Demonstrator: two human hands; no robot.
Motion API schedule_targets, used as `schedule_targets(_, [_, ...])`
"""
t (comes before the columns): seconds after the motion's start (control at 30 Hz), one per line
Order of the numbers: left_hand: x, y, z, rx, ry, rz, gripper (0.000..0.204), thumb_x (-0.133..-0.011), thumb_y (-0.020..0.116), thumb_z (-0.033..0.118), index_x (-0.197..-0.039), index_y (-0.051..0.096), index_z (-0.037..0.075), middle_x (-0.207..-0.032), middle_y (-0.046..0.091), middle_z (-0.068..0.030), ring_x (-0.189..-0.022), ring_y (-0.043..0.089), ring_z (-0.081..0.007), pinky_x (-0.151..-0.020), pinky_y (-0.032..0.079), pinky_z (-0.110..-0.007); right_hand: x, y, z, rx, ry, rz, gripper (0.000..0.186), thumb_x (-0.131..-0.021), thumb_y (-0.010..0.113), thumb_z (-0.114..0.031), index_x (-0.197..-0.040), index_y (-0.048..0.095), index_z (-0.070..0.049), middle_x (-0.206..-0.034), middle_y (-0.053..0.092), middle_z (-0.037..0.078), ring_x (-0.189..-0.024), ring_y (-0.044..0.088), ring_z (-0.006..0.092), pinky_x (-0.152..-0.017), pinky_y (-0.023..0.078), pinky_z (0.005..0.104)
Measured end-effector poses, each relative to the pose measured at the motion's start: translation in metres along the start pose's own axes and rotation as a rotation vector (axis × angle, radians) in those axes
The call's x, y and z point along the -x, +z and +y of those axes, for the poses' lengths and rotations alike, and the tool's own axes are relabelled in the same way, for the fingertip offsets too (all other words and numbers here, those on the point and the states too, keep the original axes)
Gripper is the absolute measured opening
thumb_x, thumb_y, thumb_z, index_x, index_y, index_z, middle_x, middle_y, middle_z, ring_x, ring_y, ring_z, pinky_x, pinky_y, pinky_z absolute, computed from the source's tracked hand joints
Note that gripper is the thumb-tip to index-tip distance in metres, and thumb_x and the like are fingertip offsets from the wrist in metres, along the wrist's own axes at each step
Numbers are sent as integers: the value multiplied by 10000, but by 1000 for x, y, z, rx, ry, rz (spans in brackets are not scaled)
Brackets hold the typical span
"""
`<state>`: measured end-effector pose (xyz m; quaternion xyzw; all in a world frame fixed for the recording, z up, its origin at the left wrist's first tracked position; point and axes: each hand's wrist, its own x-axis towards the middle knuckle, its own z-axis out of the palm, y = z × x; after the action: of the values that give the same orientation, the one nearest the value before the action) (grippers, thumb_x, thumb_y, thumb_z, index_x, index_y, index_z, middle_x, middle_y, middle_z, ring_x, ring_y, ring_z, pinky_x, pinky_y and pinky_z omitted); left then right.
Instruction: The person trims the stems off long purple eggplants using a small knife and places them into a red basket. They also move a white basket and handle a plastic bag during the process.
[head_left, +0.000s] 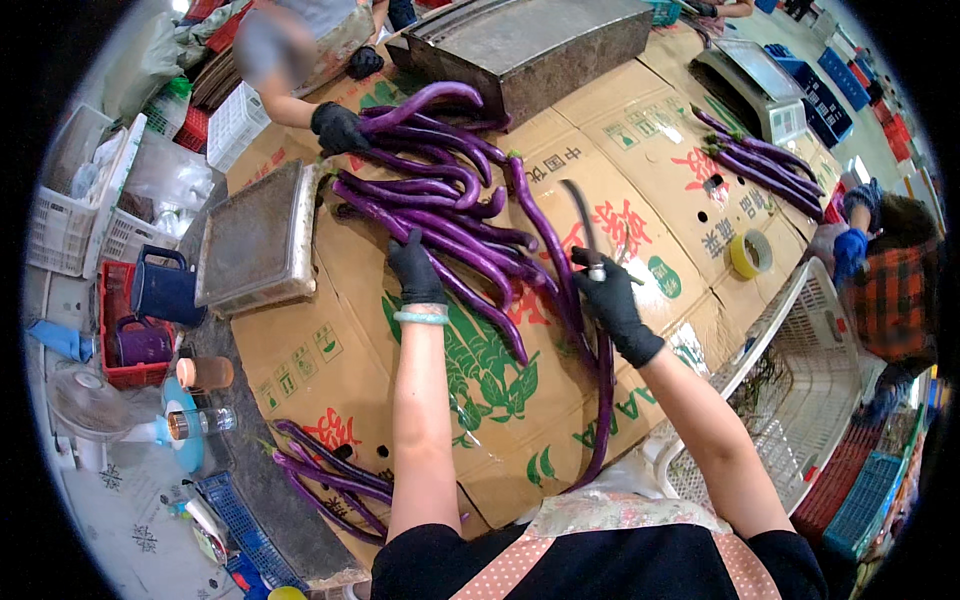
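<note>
My left hand, in a black glove with a pale green bangle at the wrist, closes over the upper end of a long purple eggplant at the near side of the pile. My right hand, also black-gloved, grips a knife with a narrow dark blade pointing away from me. Just left of it, long eggplants stretch toward my body; one bent eggplant runs down to my apron. Across the pile, a co-worker's black-gloved hand rests on the far eggplants.
Printed cardboard covers the table. A metal scale stands left, a metal box at the back. Further eggplants lie back right and near left. A tape roll and white crate are right. Another person stands there.
</note>
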<state>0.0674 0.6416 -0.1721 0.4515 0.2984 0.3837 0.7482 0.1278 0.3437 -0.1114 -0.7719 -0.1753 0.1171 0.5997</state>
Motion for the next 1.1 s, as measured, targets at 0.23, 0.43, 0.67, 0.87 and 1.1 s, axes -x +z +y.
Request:
schedule_targets(0.23, [60,5,58,-87,39,63,258,-780,496,27,-1028,563,8,-842,550,-26,-716,511,-134,-619,423,-245,117,-103,-17,-118,358,133,284,-817,586,-135,-1072,601,-13,-928,655,33,-751,575,90,-573,461,222])
schedule_targets(0.43, [-21,15,34,33,-3,-16,280,-746,520,-17,-1024,552,-14,-916,556,-74,-793,525,-162,-695,432,-281,180,-123,-51,-237,435,151,281,-813,605,-150,-1063,604,-22,-884,661,43,-758,591,97,-560,450,223])
schedule_targets(0.67, [144,135,85,-320,385,-198,385,-707,515,-89,-1089,507,-37,-1000,578,-130,-883,551,-211,-807,432,-315,237,-154,-40,-242,448,331,287,-824,572,-146,-1086,592,-29,-907,655,44,-746,575,86,-550,425,220])
schedule_targets(0.87, [284,136,21,-1327,623,-925,663,-754,645,207,-1290,335,-30,-1034,533,-203,-914,550,-293,-798,443,-347,267,-161,-44,-240,466,331,298,-822,581,-139,-1097,583,-22,-894,654,40,-743,575,83,-560,440,213])
schedule_targets(1.1, [286,161,8,-1486,388,-731,909,-639,720,99,-1357,173,-7,-1085,487,-215,-937,541,-333,-788,454,-393,300,-171,-40,-291,384,440,275,-824,607,-169,-1068,611,-40,-900,654,26,-726,576,76,-574,455,234])
